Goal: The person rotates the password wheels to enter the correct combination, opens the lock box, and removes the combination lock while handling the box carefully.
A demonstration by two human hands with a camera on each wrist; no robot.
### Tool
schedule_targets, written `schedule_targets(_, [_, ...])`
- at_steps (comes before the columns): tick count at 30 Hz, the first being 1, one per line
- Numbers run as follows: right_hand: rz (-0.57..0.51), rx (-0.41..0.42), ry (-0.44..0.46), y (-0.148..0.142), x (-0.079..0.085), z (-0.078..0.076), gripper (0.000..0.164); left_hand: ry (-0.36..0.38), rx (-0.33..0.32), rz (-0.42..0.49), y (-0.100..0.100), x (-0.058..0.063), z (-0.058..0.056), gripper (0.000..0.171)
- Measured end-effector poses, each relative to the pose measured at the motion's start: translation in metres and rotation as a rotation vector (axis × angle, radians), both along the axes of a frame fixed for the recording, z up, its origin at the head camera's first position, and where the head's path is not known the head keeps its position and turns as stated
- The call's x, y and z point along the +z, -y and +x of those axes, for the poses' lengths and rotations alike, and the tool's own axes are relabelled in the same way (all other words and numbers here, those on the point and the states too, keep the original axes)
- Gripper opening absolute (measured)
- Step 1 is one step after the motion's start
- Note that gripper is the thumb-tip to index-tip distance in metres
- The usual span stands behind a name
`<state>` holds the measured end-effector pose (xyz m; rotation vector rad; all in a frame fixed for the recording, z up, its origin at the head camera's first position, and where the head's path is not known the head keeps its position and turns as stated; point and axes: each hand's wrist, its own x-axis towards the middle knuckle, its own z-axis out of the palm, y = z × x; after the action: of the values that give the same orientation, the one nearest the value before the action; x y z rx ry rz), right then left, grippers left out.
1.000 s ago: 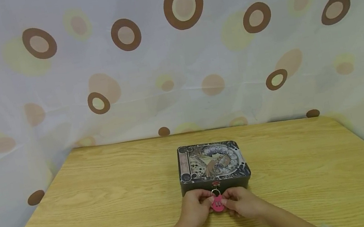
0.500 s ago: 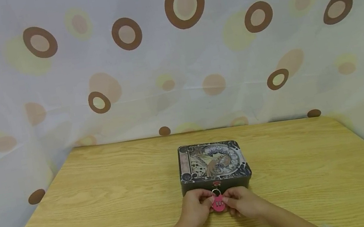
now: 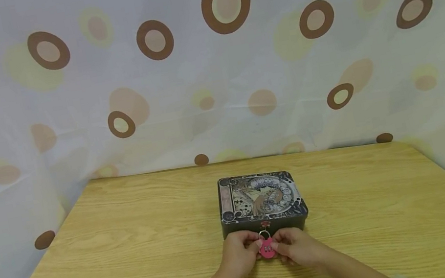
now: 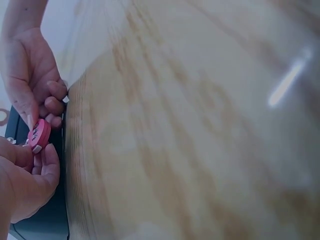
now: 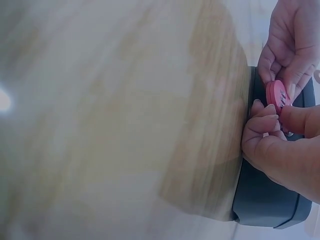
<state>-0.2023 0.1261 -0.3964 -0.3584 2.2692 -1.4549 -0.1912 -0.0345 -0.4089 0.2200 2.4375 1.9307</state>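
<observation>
Currently I log, from my end of the feed:

Lock (image 3: 267, 253): one, pink, three dials (image 3: 268, 248) facing the head camera, metal shackle (image 3: 263, 231); between both hands, at the front of the box (image 3: 261, 196), just below its clasp (image 3: 266, 224). Whether the shackle passes through the clasp, I cannot tell.

Box: one, dark, patterned lid down, on the tabletop (image 3: 135, 253).

Left hand (image 3: 239, 255): fingers curled in, pinching the lock's left side.

Right hand (image 3: 297, 246): fingers drawn in likewise on the right edge, thumb beside the dials.

Step, as I judge it: setting the dials, left hand steadying.

Next move, by my reckoning: calls for a firm left pinch and small thumb strokes from the right, one dial at a time.

Digits: too small for me to read.
</observation>
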Motion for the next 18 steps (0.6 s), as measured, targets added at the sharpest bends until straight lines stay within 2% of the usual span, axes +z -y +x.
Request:
schedule_targets(5, [0.013, 0.004, 0.01, 0.0007, 0.0003, -0.0006, 0.018, -0.015, 0.004, -0.004, -0.0007, -0.0017, -0.0004, 0.009])
schedule_targets(14, [0.075, 0.035, -0.037, -0.0001, 0.0016, -0.0014, 0.021, -0.035, 0.003, -0.027, -0.0018, -0.0005, 0.0012, 0.008])
schedule_targets(18, [0.084, 0.033, -0.018, 0.0003, 0.0039, -0.0006, 0.021, -0.043, 0.004, -0.035, -0.0018, 0.0002, 0.0015, 0.008])
